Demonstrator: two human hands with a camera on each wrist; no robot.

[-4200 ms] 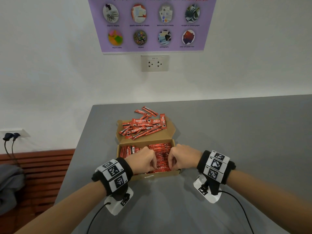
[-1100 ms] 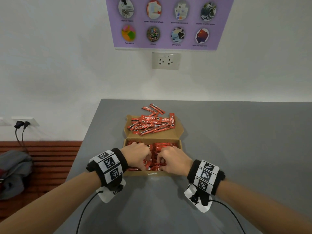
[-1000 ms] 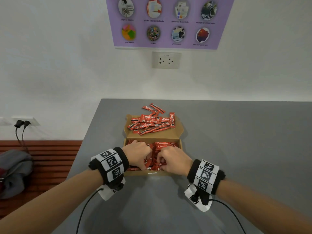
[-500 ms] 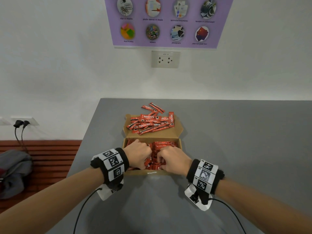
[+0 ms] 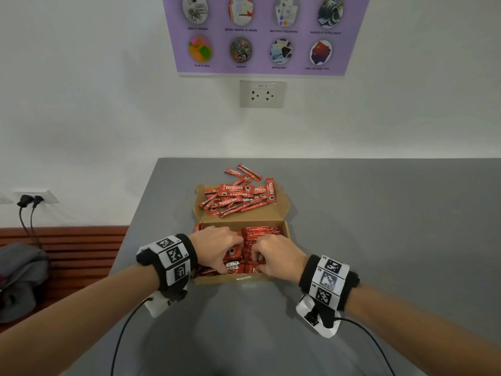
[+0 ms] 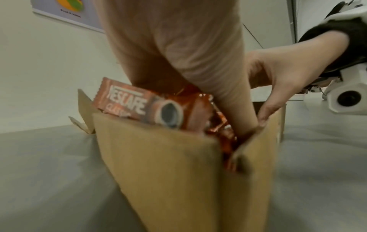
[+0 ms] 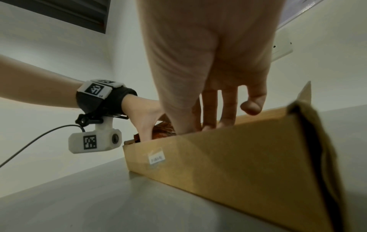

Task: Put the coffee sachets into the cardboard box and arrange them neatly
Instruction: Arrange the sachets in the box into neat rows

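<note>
An open cardboard box (image 5: 286, 232) sits on the grey table, packed with red coffee sachets (image 5: 261, 231). Both hands reach into its near half. My left hand (image 5: 217, 249) curls its fingers round several sachets, and one sachet (image 6: 139, 106) tilts up above the box wall (image 6: 168, 164). My right hand (image 5: 275, 256) points its thumb and fingers down among the sachets beside the left hand; its fingertips are hidden behind the front wall (image 7: 228, 157). A loose pile of sachets (image 5: 238, 196) lies on the opened lid (image 5: 283, 210).
Two sachets (image 5: 244, 171) lie on the table behind the lid. The table's left edge (image 5: 141, 207) runs close to the box, with a wooden bench (image 5: 76, 256) and grey cloth (image 5: 19, 278) below. Bare grey table spreads to the right.
Both hands have stayed inside the box's near half, shifting only slightly among the sachets. The pile on the lid has not moved.
</note>
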